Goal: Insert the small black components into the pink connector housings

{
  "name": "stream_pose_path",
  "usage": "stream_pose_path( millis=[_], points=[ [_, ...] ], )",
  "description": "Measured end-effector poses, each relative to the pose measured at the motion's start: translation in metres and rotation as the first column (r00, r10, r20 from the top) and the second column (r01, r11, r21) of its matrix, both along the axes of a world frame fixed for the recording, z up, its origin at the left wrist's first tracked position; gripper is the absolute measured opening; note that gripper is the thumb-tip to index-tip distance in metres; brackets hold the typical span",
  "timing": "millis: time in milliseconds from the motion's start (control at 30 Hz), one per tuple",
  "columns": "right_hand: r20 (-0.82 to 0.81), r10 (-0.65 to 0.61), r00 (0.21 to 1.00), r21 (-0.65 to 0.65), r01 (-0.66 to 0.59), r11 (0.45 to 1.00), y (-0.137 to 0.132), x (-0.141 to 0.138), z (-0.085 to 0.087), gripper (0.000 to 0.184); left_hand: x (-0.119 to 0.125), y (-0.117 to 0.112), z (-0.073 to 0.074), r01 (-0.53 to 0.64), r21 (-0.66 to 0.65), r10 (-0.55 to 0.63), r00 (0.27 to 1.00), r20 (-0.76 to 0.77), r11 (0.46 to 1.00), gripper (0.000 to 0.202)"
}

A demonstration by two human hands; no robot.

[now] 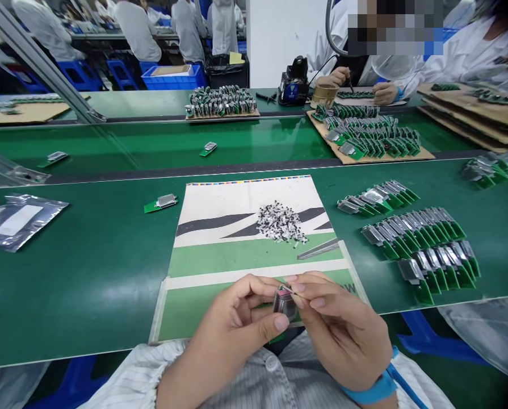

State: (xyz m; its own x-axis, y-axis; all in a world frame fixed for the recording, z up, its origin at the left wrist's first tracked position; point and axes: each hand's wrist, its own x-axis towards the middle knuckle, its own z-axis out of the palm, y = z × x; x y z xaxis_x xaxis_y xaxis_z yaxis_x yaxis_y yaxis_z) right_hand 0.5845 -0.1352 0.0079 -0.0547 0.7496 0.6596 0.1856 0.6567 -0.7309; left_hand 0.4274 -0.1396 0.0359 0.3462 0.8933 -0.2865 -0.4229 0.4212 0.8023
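Note:
Between thumb and fingers, my left hand [240,318] grips a small circuit board module [285,304] with a metal-cased part, tilted up near my chest. My right hand [343,321], a blue strap at its wrist, pinches at the module's upper edge; whatever tiny piece sits in its fingertips is too small to make out. Both hands hover over the near edge of a printed sheet [211,250]. Beyond them on the sheet lies a pile of tiny black and silver parts [280,221], with metal tweezers [317,249] beside it.
Rows of green circuit boards [415,233] stand to the right. One board [160,203] lies left of the sheet, near a silver bag [21,221]. Across the green conveyor belt [151,145], boards on cardboard [370,133] stand before a co-worker's hands [383,92]. A metal post [45,57] rises at left.

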Motion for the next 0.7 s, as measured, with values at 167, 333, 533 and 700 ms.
stream_pose_path(
  millis=[167,333,533,700],
  points=[
    [0.053,-0.017,0.998,0.036,0.015,0.999,0.002,0.001,0.006,0.038,0.000,-0.001,0.001,-0.003,0.002,0.003,1.000,0.013,1.000,0.014],
    [0.008,0.003,1.000,0.017,-0.003,1.000,0.001,-0.002,0.003,0.039,-0.001,-0.001,0.000,-0.009,-0.005,0.009,1.000,0.012,1.000,0.014],
    [-0.084,0.022,0.996,-0.034,-0.025,0.999,-0.001,-0.003,-0.004,0.038,-0.001,-0.003,0.000,-0.019,-0.016,0.019,1.000,0.017,1.000,0.015],
    [-0.053,0.033,0.998,0.023,-0.032,0.999,0.001,-0.002,0.002,0.037,-0.001,-0.003,0.000,-0.005,0.019,0.005,1.000,0.030,1.000,0.016]
  ],
)
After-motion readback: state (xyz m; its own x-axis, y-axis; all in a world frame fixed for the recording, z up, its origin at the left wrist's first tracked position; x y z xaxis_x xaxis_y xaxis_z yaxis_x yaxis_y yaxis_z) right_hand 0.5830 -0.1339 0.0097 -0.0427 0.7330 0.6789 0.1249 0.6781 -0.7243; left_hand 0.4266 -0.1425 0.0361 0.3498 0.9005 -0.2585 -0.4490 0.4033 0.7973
